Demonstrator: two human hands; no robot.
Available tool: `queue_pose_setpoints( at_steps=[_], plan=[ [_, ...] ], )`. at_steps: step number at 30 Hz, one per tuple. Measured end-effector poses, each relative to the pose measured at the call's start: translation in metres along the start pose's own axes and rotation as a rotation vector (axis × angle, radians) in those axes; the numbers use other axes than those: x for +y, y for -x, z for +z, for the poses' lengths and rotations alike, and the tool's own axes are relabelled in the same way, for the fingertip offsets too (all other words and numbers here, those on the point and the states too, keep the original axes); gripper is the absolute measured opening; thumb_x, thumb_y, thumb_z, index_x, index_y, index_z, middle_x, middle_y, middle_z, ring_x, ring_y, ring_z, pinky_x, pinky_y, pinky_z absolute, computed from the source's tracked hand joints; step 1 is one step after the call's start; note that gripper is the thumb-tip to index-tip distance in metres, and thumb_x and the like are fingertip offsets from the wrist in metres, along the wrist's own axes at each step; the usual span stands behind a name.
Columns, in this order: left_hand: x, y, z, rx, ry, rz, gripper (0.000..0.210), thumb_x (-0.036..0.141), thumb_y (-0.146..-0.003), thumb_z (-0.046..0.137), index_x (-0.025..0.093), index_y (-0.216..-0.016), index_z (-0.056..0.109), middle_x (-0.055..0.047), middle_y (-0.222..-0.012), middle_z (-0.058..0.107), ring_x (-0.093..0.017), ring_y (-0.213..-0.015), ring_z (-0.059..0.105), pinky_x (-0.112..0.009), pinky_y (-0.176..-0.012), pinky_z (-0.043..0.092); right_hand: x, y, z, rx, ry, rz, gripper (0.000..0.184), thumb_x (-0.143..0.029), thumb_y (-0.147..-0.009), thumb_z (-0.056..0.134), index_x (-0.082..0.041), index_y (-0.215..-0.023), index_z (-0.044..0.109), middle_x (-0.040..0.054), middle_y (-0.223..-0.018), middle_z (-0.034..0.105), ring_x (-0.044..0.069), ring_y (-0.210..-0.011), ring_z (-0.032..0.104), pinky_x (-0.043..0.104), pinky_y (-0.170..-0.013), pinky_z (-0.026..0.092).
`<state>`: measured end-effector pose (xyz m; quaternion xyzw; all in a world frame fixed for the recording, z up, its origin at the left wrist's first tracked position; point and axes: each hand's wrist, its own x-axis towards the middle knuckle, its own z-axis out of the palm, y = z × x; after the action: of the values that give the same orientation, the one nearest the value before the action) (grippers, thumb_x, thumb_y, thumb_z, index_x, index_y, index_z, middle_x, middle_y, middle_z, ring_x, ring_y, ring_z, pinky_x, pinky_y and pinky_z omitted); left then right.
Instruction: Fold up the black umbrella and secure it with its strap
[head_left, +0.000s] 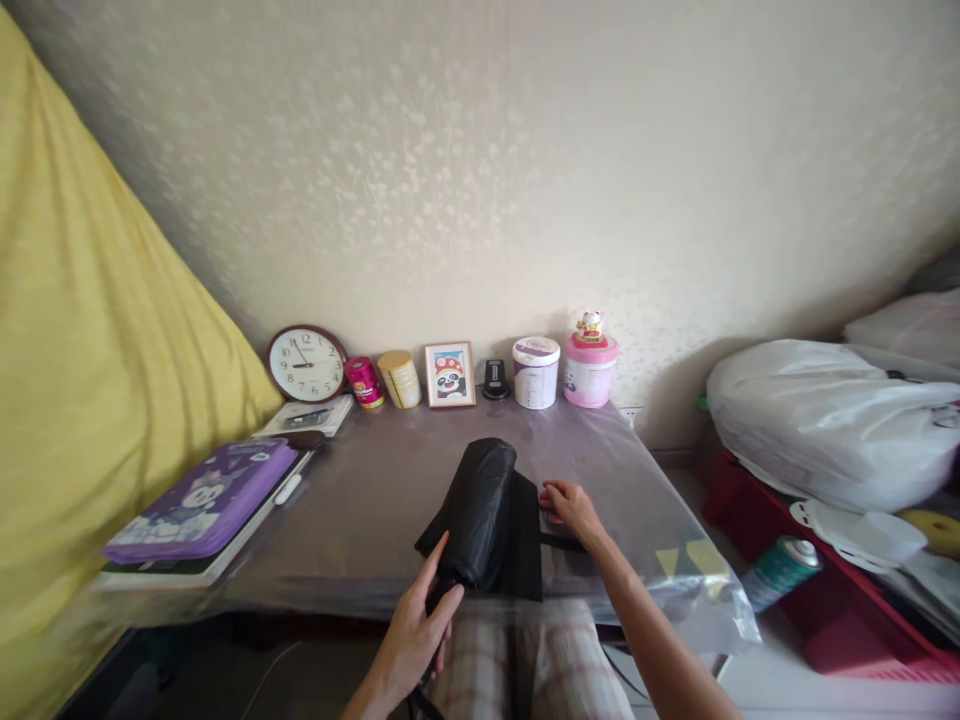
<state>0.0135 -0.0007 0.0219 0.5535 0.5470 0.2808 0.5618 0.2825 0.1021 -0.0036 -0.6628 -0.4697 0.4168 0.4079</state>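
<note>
A black folded umbrella (480,510) lies tilted over the near part of the table, its rounded end pointing away from me. My left hand (421,618) is closed around its near end, where a dark handle and a strap show below the fingers. Under the umbrella spreads a flat piece of black fabric (525,550), perhaps a bag or sleeve. My right hand (570,508) is by the fabric's right edge with its fingers curled; whether something is pinched in them is hidden. A black strap (562,543) runs from the fabric beneath my right wrist.
Along the wall stand a clock (307,365), a pink can (364,382), a yellow-lidded jar (400,380), a picture frame (450,375) and two tubs. A purple folder (202,500) lies left. Right of the table (375,520) is a red crate (847,630) with bags.
</note>
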Motion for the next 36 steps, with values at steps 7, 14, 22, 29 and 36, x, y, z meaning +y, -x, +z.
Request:
queue_pose_setpoints(
  at_steps=[7,14,22,29,36],
  plan=[
    [-0.001,-0.001,-0.001,-0.052,0.07,-0.034,0.073,0.055,-0.083,0.043,0.04,-0.14,0.001,0.007,-0.056,0.044,-0.008,-0.036,0.04,-0.017,-0.031,0.032,-0.018,0.011,0.014,0.111,0.301,-0.346,0.024,-0.02,-0.084,0.043,-0.015,-0.097,0.063,0.0081,-0.101,0.06,0.02,-0.101,0.053,0.034,-0.094,0.036],
    [0.012,0.0,-0.002,-0.077,0.119,-0.083,0.078,0.055,-0.081,0.045,0.037,-0.141,-0.001,0.006,-0.055,0.044,-0.009,-0.036,0.04,-0.018,-0.031,0.031,-0.005,0.036,0.042,-0.036,0.767,-0.694,0.023,-0.015,-0.085,0.043,-0.015,-0.1,0.06,0.009,-0.101,0.055,0.02,-0.094,0.05,0.033,-0.089,0.039],
    [0.006,-0.006,-0.01,-0.088,0.138,-0.095,0.082,0.055,-0.079,0.047,0.034,-0.141,-0.002,0.006,-0.055,0.047,-0.01,-0.035,0.041,-0.018,-0.032,0.032,-0.011,0.099,0.051,-0.336,0.569,-0.909,0.019,-0.027,-0.087,0.044,-0.021,-0.091,0.061,0.0039,-0.091,0.056,0.014,-0.085,0.052,0.024,-0.076,0.042],
    [0.01,-0.001,-0.008,-0.093,0.173,-0.082,0.084,0.056,-0.078,0.048,0.033,-0.141,-0.003,0.006,-0.055,0.046,-0.01,-0.034,0.041,-0.018,-0.031,0.031,-0.007,0.03,0.012,0.148,0.284,-0.158,0.023,-0.025,-0.085,0.043,-0.014,-0.098,0.058,0.01,-0.096,0.06,0.02,-0.093,0.056,0.032,-0.085,0.041],
    [0.013,0.003,-0.006,-0.071,0.206,-0.062,0.081,0.053,-0.079,0.049,0.033,-0.142,0.0,0.006,-0.055,0.046,-0.009,-0.034,0.04,-0.017,-0.031,0.031,-0.01,0.013,0.011,0.013,0.033,0.126,0.029,-0.03,-0.087,0.037,-0.011,-0.101,0.053,0.0085,-0.087,0.059,0.01,-0.063,0.059,0.019,-0.049,0.047]
  ],
)
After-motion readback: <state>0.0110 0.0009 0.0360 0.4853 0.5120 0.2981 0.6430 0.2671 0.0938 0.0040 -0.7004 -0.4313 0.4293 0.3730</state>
